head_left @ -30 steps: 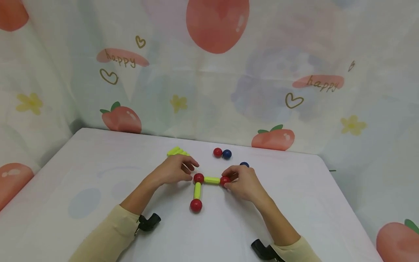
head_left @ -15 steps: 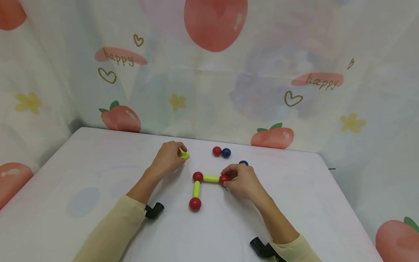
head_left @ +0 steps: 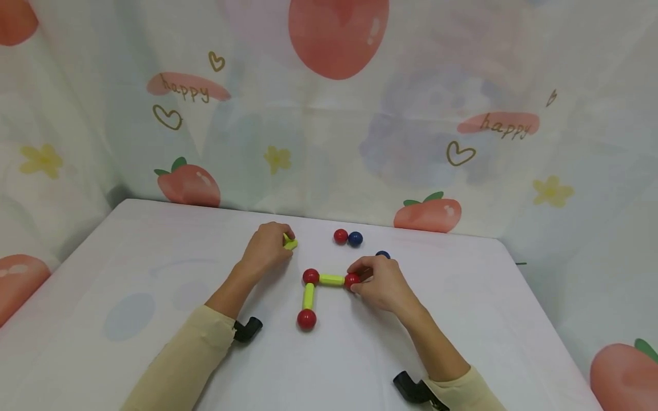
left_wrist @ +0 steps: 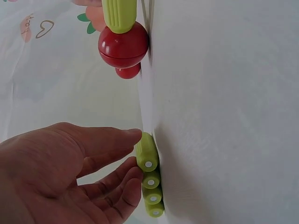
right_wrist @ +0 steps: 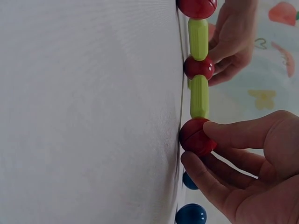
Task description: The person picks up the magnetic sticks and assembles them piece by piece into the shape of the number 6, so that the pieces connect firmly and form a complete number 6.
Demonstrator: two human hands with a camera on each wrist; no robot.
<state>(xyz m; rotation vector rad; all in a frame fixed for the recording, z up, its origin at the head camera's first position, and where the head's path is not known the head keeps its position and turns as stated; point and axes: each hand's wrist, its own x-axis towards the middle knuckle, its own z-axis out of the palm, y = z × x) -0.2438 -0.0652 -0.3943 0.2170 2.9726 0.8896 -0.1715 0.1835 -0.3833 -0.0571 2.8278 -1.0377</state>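
Steady one end, lift gently

The right hand (head_left: pixel 382 284) pinches a red ball (right_wrist: pixel 192 139), best held still; the left hand (head_left: pixel 263 248) sits narrowed against a row of green rods (left_wrist: pixel 151 177), grip unclear from here; I'd lift just the nearest one

Two lime rods (head_left: pixel 331 280) join three red balls (head_left: pixel 307 319) cornerwise.

The word "happy" stands twice on the patterned backdrop cloth (head_left: pixel 329 137) – once on a pink patch (head_left: pixel 188 87) at left, once on a second patch (head_left: pixel 498 124) at right – in brown handwritten-style letters.
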